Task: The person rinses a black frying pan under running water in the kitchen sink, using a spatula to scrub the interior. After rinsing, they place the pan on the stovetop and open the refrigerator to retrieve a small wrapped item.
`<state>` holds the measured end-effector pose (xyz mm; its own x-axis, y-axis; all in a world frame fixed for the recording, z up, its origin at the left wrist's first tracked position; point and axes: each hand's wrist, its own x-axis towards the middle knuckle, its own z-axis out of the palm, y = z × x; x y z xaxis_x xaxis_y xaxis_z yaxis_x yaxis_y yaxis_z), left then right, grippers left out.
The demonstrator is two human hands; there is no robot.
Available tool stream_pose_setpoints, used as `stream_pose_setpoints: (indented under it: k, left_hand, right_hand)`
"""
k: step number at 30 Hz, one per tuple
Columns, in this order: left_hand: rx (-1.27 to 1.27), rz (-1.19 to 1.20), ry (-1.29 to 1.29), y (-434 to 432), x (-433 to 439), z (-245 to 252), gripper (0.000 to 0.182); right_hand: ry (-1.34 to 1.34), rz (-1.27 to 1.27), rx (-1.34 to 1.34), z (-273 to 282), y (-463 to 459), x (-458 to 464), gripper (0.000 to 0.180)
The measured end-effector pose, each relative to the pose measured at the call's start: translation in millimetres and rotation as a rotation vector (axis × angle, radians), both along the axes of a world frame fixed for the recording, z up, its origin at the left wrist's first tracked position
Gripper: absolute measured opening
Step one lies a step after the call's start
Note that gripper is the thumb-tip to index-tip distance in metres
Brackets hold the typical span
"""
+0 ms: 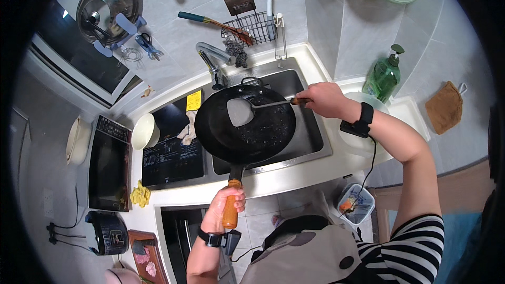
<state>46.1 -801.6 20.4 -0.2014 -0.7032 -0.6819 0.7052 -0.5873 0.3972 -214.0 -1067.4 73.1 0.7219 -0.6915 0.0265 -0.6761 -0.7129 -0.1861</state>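
My left hand (227,204) is closed around the wooden handle of a black wok (221,142), which is held over the stainless steel sink (315,126). In my right hand (325,98) is the wooden-ended handle of a metal spatula (241,113); its broad blade lies over the inside of the wok. Wet spots or bits show on the wok's dark surface. Behind the wok stands the chrome faucet (215,57), its spout pointing towards the sink. Whether the blade touches the wok cannot be told.
Left of the sink are a black cooktop (173,161) with a cloth (189,128), a pale bowl (145,132), a microwave (109,165) and a cutting board (159,260) with meat and a cleaver. A green soap bottle (382,77) stands at the right. A waste bin (365,209) is below the counter.
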Motion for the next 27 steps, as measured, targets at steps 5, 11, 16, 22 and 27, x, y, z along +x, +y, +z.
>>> stream_pose_setpoints:
  k: [5,11,16,22,27]
  left_hand:
    - [0.049,0.012,-0.14,0,-13,39,0.012]
    - [0.115,-0.009,-0.176,-24,-18,57,0.013]
    - [0.188,-0.055,-0.39,-39,-22,65,0.014]
    - [0.292,-0.106,-0.504,-53,-28,81,0.016]
    - [0.257,-0.188,-0.686,-60,-42,107,0.012]
  right_hand:
    - [-0.039,0.04,0.057,-7,-9,-16,0.027]
    - [-0.134,0.037,0.128,-18,-21,-31,0.026]
    - [-0.091,0.04,0.141,-16,-26,-38,0.028]
    - [-0.162,0.089,0.068,-10,-25,-45,0.028]
    - [-0.176,0.124,-0.077,-9,-25,-44,0.023]
